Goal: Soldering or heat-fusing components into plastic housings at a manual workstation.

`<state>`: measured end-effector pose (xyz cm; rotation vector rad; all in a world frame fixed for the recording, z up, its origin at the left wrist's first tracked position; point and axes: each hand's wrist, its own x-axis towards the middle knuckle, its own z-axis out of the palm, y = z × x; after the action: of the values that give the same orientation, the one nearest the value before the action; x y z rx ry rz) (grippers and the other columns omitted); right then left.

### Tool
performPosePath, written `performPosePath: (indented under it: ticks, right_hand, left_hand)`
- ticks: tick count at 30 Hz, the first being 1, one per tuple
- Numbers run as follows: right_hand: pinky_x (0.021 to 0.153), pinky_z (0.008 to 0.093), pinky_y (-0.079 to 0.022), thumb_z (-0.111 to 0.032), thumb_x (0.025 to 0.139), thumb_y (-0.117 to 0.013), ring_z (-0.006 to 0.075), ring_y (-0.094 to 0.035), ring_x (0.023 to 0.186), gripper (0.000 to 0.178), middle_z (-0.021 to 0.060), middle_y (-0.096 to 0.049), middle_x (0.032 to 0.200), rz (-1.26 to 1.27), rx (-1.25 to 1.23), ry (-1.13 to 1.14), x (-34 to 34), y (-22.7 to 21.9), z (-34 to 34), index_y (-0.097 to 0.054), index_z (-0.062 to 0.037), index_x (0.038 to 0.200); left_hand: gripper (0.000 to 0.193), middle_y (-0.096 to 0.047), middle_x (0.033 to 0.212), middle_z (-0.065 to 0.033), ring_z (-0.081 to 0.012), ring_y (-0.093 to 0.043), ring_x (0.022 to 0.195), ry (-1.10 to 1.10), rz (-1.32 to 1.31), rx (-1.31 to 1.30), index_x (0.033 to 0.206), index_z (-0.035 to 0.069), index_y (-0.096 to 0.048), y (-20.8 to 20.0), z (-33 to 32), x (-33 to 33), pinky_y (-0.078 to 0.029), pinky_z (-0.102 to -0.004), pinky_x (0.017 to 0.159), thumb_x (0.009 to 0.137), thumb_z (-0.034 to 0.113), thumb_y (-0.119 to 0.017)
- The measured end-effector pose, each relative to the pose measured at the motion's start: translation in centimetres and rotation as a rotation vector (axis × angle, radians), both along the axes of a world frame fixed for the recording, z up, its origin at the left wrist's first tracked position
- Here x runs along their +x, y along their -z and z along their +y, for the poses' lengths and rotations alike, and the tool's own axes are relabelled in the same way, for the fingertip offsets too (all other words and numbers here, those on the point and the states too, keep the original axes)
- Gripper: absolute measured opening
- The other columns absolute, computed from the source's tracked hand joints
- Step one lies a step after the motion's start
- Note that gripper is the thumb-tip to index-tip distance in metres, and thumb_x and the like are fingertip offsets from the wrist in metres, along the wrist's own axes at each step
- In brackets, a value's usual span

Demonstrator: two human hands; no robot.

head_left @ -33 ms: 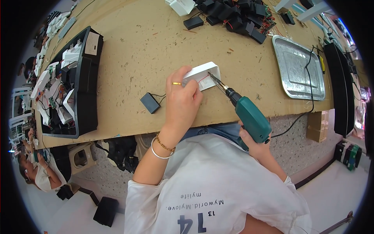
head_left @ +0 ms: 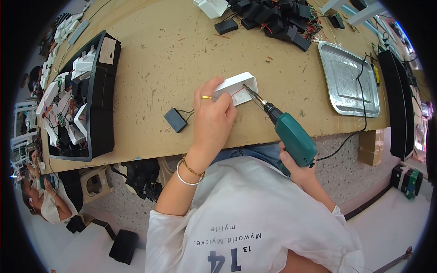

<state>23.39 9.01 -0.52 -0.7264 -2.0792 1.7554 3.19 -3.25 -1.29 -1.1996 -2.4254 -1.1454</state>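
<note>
My left hand [head_left: 212,119] grips the left end of a white plastic housing [head_left: 236,80], which lies tilted on the table with its open side towards me. A thin red wire [head_left: 238,91] shows inside it. In my right hand [head_left: 297,170] is a green pistol-shaped soldering gun [head_left: 292,135], its cord trailing off to the right. The metal tip [head_left: 250,90] reaches into the housing's right end; whether it touches anything there I cannot tell. Just left of my left hand lies a small black box [head_left: 175,120], with a dark cable running from it under that hand.
At the left stands a black bin [head_left: 101,95] of white housings and circuit boards. A heap of black boxes [head_left: 268,18] lies at the far side. To the right a metal tray [head_left: 348,79] has a black cord [head_left: 360,82] across it. Another person [head_left: 54,202] sits at far left.
</note>
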Motion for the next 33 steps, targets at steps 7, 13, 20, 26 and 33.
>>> performPosePath:
  ticks: [7,13,20,26,33]
  right_hand:
    - [0.064,0.0278,-0.044,-0.015,0.079,-0.071,0.0131,-0.054,0.068,0.021,0.0047,-0.06,0.08,-0.055,-0.01,-0.025,0.3,0.4,0.5,-0.061,-0.0011,0.092]
    - [0.062,0.0271,-0.044,-0.012,0.079,-0.071,0.012,-0.052,0.066,0.022,0.0034,-0.059,0.076,0.047,-0.035,-0.014,0.7,1.3,0.5,-0.059,0.0001,0.093]
    - [0.061,0.0263,-0.044,-0.011,0.079,-0.071,0.0112,-0.053,0.065,0.026,0.0036,-0.06,0.075,0.06,-0.064,-0.046,1.2,1.8,0.9,-0.058,0.0012,0.098]
    - [0.06,0.0262,-0.045,-0.013,0.079,-0.07,0.0111,-0.055,0.065,0.032,0.0039,-0.06,0.075,0.127,-0.07,-0.065,1.2,2.2,0.9,-0.057,0.0029,0.103]
    - [0.06,0.0266,-0.045,-0.014,0.08,-0.068,0.0126,-0.055,0.065,0.031,0.004,-0.059,0.075,0.18,-0.041,-0.085,1.7,1.7,1.1,-0.057,0.0028,0.103]
  left_hand:
    - [0.012,-0.054,0.118,-0.0183,-0.0377,-0.051,0.104,-0.006,0.007,-0.002,0.07,-0.002,-0.054,0.1,-0.1,0.0,-0.047,-0.0426,0.086,0.069,-0.004,-0.066]
    - [0.012,-0.054,0.117,-0.0185,-0.0379,-0.051,0.103,-0.002,0.005,0.01,0.07,-0.003,-0.054,0.0,0.1,0.0,-0.047,-0.0425,0.086,0.069,-0.004,-0.066]
    - [0.012,-0.055,0.116,-0.0185,-0.0378,-0.052,0.103,-0.004,0.006,0.007,0.07,-0.003,-0.054,-0.1,0.0,0.0,-0.047,-0.0422,0.086,0.069,-0.004,-0.066]
    - [0.01,-0.055,0.117,-0.0181,-0.0372,-0.052,0.104,-0.009,-0.012,-0.002,0.074,-0.002,-0.058,0.0,-0.1,-0.1,-0.047,-0.0422,0.086,0.07,-0.004,-0.066]
    - [0.018,-0.056,0.12,-0.0091,-0.0305,-0.054,0.102,-0.015,0.172,-0.103,0.083,0.005,-0.067,-2.8,-1.1,0.2,-0.05,-0.0349,0.073,0.068,0.007,-0.078]
